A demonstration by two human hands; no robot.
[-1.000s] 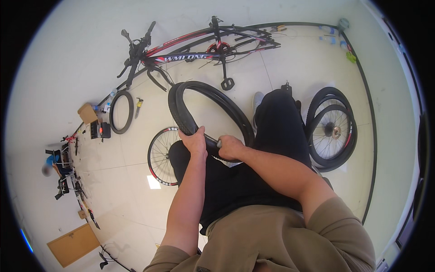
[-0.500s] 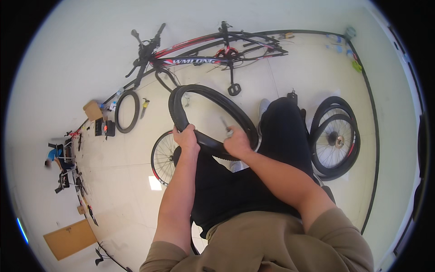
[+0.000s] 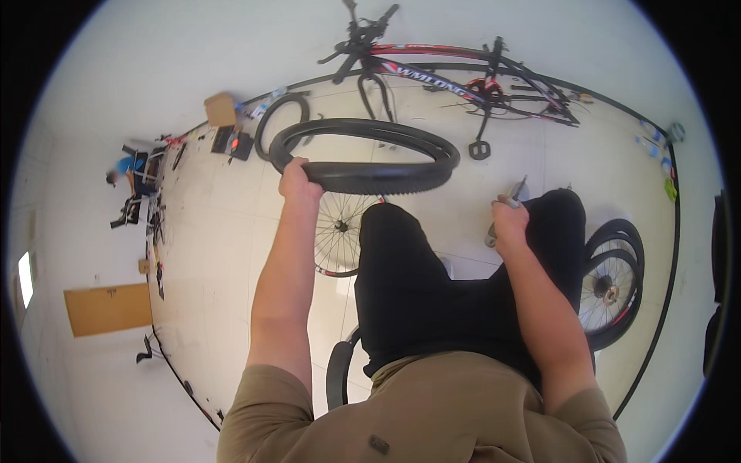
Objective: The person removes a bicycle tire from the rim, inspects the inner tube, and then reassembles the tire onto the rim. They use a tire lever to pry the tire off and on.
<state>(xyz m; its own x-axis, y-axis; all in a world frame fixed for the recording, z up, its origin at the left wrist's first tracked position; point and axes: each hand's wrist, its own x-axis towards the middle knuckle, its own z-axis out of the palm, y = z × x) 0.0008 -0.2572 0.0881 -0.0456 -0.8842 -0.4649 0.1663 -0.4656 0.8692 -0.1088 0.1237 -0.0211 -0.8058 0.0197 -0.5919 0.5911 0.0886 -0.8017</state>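
Observation:
My left hand (image 3: 299, 182) is closed round the near left edge of a black bicycle tyre (image 3: 378, 178) with a knobbly tread. The tyre is held up above the floor, out past my left knee, and looks like a flattened oval from here. Apart from it on the right, near my right knee, my right hand (image 3: 510, 222) grips a grey metal hand tool (image 3: 515, 193). One end of the tool points up and away, and a rounded end shows below my fist. Its exact kind is hard to make out.
A bicycle frame (image 3: 432, 76) without wheels lies at the far wall. Spoked wheels rest on the floor, one (image 3: 340, 225) by my left knee and others (image 3: 606, 287) at my right. Another tyre (image 3: 265, 127), a cardboard box (image 3: 221, 109) and a toolbox (image 3: 241, 145) lie far left. A person (image 3: 135, 171) works beyond.
My right hand with the tool has moved away from the tyre to the right. The tyre has swung outward in my left hand. The view has also shifted, so the surroundings sit further right.

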